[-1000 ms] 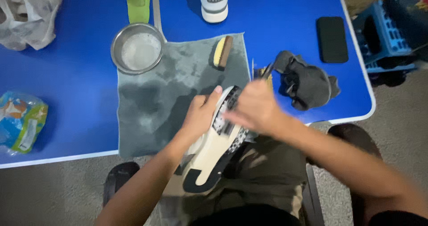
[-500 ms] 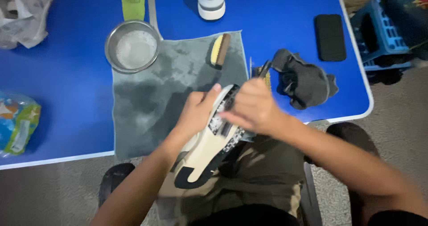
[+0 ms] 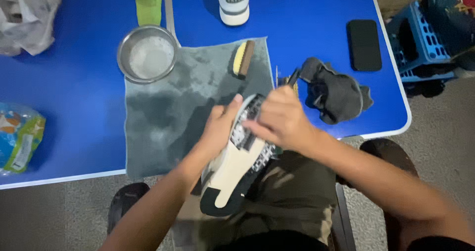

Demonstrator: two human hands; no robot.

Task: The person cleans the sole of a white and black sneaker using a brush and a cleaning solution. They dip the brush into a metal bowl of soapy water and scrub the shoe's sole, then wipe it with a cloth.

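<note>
Fingers of the left hand (image 3: 217, 129) grip a cream-soled, black-heeled shoe (image 3: 237, 169) turned sole-up over the lap, at the blue surface (image 3: 307, 18) edge; right hand (image 3: 279, 120) fingers close over its toe.

1. A snack packet (image 3: 19, 134), orange, green and pale blue, lies at the left edge of the blue tabletop (image 3: 74, 92).
2. A white bottle (image 3: 233, 2) with a dark label band stands at the top centre.
3. A phone (image 3: 364, 44), its rectangular screen black, lies flat at the right.
</note>
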